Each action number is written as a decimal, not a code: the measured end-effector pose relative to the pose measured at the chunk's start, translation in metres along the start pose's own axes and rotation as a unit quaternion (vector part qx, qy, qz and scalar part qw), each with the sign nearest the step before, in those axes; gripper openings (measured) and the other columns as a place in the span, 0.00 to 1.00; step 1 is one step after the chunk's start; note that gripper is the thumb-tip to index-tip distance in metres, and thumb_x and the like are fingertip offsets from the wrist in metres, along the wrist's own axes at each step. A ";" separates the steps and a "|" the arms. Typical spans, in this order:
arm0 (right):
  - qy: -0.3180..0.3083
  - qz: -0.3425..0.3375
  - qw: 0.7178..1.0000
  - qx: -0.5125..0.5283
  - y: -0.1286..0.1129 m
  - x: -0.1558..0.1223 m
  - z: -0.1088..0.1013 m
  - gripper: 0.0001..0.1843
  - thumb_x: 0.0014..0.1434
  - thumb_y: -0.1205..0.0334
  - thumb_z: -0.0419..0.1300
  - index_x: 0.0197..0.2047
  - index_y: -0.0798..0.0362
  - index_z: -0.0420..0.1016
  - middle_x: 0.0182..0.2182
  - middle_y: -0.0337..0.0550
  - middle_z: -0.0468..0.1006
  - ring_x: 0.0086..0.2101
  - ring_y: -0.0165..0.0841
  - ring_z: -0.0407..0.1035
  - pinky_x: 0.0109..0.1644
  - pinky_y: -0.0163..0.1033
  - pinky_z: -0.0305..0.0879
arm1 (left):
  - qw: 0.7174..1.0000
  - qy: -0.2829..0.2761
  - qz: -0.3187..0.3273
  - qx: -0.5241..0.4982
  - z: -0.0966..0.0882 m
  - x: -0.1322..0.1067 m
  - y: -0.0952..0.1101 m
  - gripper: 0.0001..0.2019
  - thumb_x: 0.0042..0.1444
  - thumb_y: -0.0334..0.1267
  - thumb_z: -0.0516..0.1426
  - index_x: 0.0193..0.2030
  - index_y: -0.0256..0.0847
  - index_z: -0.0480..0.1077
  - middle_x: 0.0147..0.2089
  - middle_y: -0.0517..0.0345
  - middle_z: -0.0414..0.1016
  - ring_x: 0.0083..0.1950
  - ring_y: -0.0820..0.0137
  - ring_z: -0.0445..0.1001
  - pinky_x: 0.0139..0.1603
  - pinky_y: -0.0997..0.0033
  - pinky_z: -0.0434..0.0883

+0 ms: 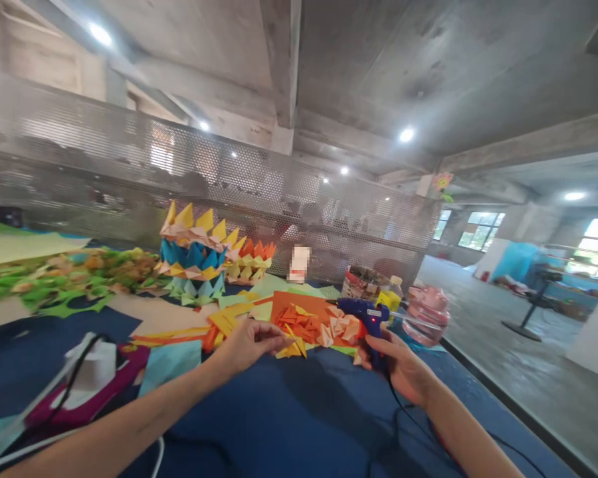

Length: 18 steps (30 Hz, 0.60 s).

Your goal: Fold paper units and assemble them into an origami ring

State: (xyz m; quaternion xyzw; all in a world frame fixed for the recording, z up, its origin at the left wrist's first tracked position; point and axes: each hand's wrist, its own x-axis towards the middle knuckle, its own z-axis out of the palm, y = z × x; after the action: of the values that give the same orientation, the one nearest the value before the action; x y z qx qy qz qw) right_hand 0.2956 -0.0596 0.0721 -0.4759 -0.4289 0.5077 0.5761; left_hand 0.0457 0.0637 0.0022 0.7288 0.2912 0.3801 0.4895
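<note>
While the outstretched left hand (253, 344) pinches yellow paper (298, 348), the right hand (401, 362) clasps a glue gun (365, 309).

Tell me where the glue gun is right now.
In the head view, the glue gun is right of centre, in the right hand, beside the peach paper pieces.

This looks like a craft workshop in a bare concrete hall: heavy beams (282, 66) cross the ceiling (453, 60), bright lamps (406, 135) dot it, and paned windows (482, 230) stand beyond a grey floor (463, 292). A perforated metal screen (229, 179) backs a blue-covered worktable (279, 411) bearing a hot-glue gun (359, 307), folded-paper crowns (192, 255) and heaps of paper pieces (80, 272).
</note>
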 end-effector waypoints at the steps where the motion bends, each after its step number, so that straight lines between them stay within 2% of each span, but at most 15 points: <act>1: -0.005 -0.003 1.000 -0.005 0.001 0.006 0.006 0.14 0.42 0.60 0.72 0.30 0.54 0.73 0.24 0.37 0.76 0.23 0.26 0.66 0.27 0.31 0.63 | 1.000 0.006 -0.001 0.002 -0.003 0.000 0.000 0.22 0.44 0.53 0.61 0.34 0.33 0.76 0.28 0.53 0.78 0.29 0.67 0.74 0.32 0.72 0.69; 5: -0.033 -0.021 0.997 -0.071 0.006 0.028 0.025 0.16 0.44 0.55 0.70 0.31 0.55 0.74 0.26 0.39 0.76 0.23 0.25 0.65 0.26 0.30 0.61 | 1.000 0.026 -0.008 0.004 -0.010 -0.001 0.000 0.23 0.45 0.53 0.61 0.37 0.33 0.74 0.29 0.53 0.77 0.30 0.67 0.74 0.33 0.71 0.69; 7: -0.040 -0.041 0.992 -0.114 0.012 0.034 0.031 0.17 0.43 0.52 0.70 0.27 0.57 0.73 0.24 0.39 0.75 0.23 0.26 0.65 0.27 0.31 0.62 | 0.999 0.036 -0.003 0.008 -0.010 -0.004 -0.001 0.21 0.46 0.52 0.61 0.37 0.34 0.71 0.28 0.56 0.76 0.29 0.69 0.73 0.32 0.72 0.69; 11: 0.008 -0.079 0.974 -0.214 0.028 0.032 0.033 0.19 0.42 0.46 0.68 0.23 0.56 0.74 0.19 0.38 0.72 0.22 0.29 0.65 0.28 0.33 0.62 | 0.996 0.061 0.044 0.041 -0.008 -0.013 -0.002 0.13 0.50 0.45 0.61 0.34 0.39 0.64 0.32 0.59 0.73 0.30 0.71 0.72 0.30 0.75 0.67; 15: 0.019 -0.149 0.926 -0.345 0.035 0.021 0.029 0.17 0.48 0.45 0.63 0.29 0.51 0.79 0.24 0.41 0.77 0.30 0.36 0.71 0.38 0.36 0.68 | 0.987 0.073 0.054 0.131 -0.006 -0.022 -0.001 0.06 0.53 0.37 0.57 0.37 0.42 0.65 0.35 0.59 0.72 0.34 0.69 0.73 0.31 0.74 0.68; 18: 0.010 -0.172 0.911 -0.375 0.036 0.020 0.026 0.17 0.50 0.46 0.61 0.36 0.49 0.80 0.31 0.43 0.81 0.35 0.40 0.73 0.43 0.39 0.70 | 0.980 0.076 0.078 0.168 -0.005 -0.025 -0.002 0.04 0.54 0.34 0.54 0.38 0.43 0.65 0.34 0.59 0.72 0.35 0.69 0.73 0.34 0.73 0.69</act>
State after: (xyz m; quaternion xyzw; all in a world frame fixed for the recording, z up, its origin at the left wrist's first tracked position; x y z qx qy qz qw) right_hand 0.2663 -0.0358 0.0416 -0.5808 -0.6575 0.1976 0.4373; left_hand 0.0280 0.0469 -0.0054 0.7902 0.3290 0.4170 0.3057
